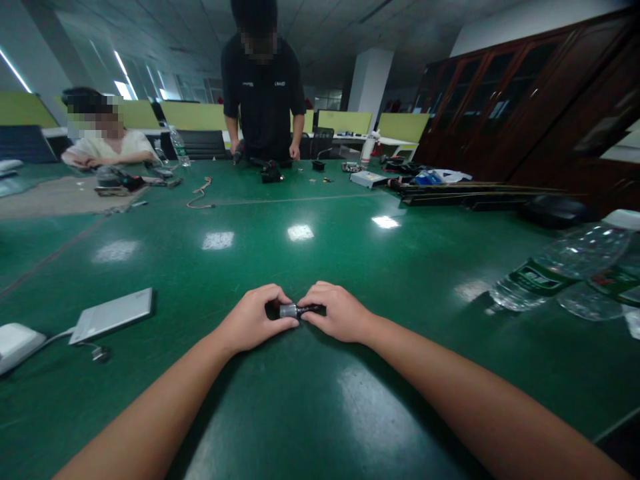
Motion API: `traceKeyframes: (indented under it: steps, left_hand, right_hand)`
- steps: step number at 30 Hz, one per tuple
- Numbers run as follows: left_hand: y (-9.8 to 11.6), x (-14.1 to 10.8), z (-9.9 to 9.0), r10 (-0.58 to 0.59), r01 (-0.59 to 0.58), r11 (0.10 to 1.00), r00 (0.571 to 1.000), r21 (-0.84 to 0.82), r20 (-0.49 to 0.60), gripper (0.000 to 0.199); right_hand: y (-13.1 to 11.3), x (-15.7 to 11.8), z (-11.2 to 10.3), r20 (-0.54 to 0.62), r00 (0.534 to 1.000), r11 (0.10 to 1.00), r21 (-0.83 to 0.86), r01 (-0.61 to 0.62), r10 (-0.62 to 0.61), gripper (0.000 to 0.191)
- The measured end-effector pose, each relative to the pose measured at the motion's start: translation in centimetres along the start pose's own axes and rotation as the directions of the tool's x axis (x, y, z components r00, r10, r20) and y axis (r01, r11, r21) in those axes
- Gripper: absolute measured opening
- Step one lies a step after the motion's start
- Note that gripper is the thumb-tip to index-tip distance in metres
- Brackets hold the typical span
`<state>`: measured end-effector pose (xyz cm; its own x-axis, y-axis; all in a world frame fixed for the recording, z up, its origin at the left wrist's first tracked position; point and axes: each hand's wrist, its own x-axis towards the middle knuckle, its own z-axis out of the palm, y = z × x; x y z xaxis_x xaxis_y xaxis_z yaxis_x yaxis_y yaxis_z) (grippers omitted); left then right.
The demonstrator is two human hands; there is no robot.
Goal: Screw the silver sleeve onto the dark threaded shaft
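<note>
My left hand (255, 317) curls its fingers and thumb round a small silver metal cylinder (289, 311) just above the green table (260, 247). From the right, my right hand (337, 312) pinches a thin dark part (313, 309) that lines up with the cylinder and meets its right end. Both hands sit close together near the middle of the view. Too little of the dark part shows to name it.
On the left lie a silver flat device (115, 316) and a white adapter (19, 345) with cables. Plastic bottles (545, 277) stand at the right. Across the table, one person (263, 100) stands and another (110, 143) sits, among tools, a cable (200, 193) and dark strips (460, 192).
</note>
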<state>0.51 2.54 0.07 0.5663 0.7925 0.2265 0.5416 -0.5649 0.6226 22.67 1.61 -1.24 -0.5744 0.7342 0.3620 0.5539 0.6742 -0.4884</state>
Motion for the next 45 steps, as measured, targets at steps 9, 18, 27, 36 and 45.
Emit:
traceKeyframes:
  steps: [9,18,27,36,45]
  left_hand:
    - [-0.06,0.07,0.13,-0.013,0.013,1.000,1.000,0.007,-0.011,0.021]
    - [0.23,0.14,0.09,0.003,-0.003,1.000,1.000,-0.009,-0.011,0.019]
    - [0.18,0.06,0.13,0.000,0.000,1.000,1.000,-0.011,-0.010,0.019]
    - [0.02,0.21,0.16,0.005,-0.004,1.000,1.000,-0.005,0.006,0.019]
    - [0.02,0.03,0.08,0.014,-0.014,1.000,1.000,0.002,0.008,0.020]
  right_hand:
    - [-0.34,0.07,0.01,-0.015,0.998,0.997,-0.048,-0.062,0.061,0.014]
    - [-0.33,0.24,0.02,-0.005,1.000,1.000,-0.017,-0.019,0.019,0.013]
    - [-0.13,0.14,-0.09,-0.003,1.000,1.000,-0.020,-0.020,0.020,0.012]
    - [-0.02,-0.02,-0.33,0.002,1.000,0.999,-0.027,-0.028,0.028,0.011]
    - [-0.11,-0.18,-0.60,0.000,1.000,1.000,-0.007,-0.017,0.017,0.011]
